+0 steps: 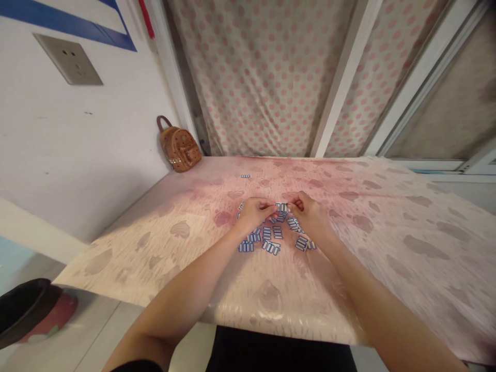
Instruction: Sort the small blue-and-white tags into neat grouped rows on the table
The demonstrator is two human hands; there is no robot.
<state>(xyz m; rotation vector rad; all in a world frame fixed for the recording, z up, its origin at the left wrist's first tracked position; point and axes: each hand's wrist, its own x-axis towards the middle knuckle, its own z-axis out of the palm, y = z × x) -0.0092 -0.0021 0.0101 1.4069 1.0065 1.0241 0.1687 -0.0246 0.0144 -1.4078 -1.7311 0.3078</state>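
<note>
From afar, I watch the left hand [259, 211] and right hand [310, 211], fingertips pinched, grip opposite ends of a blue-and-white piece [282, 207], presumably steadying it, beside similar loose pieces [271, 247] on the patterned tablecloth [201, 268].

- No text, brand or number can be read.
- Blue-and-white pieces [277, 232] on the tabletop [387, 248]: blue bars show, any lettering too small to tell.

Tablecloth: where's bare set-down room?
Bare tablecloth: right of the right forearm; left of the left forearm, toward the brown mini backpack. Crowded: between left hand and right hand, and nearer the body, with blue-and-white pieces.
</note>
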